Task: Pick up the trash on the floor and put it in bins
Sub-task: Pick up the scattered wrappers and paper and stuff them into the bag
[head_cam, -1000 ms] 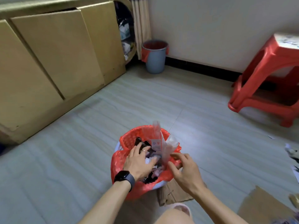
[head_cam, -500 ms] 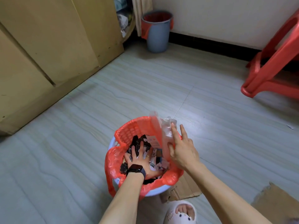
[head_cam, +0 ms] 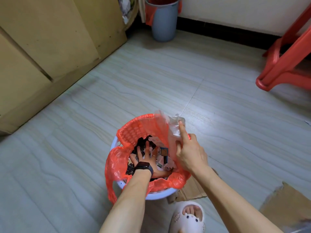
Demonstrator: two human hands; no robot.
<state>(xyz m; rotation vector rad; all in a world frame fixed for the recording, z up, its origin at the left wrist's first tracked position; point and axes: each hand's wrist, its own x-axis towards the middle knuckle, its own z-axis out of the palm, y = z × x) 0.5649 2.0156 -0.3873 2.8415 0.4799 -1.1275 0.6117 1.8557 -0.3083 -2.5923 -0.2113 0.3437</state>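
Pale tiled floor (head_cam: 151,81), wooden cabinet (head_cam: 50,39) along the left. Near the front, white bin (head_cam: 156,196) lined in red plastic, packed with trash (head_cam: 161,152). Left hand (head_cam: 148,158) flat inside, fingers spread, pressing on that trash. Right hand (head_cam: 191,155) at the right rim, pinching a clear plastic wrapper (head_cam: 173,125) between thumb and straight forefinger, wrapper upright above the rim. Cardboard (head_cam: 193,189) on the floor just beside the bin.

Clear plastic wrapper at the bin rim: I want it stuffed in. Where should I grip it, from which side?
Grip the wrapper by its crumpled top, likely from above: it stands upright, clear of the bin rim, where the right hand touches it.
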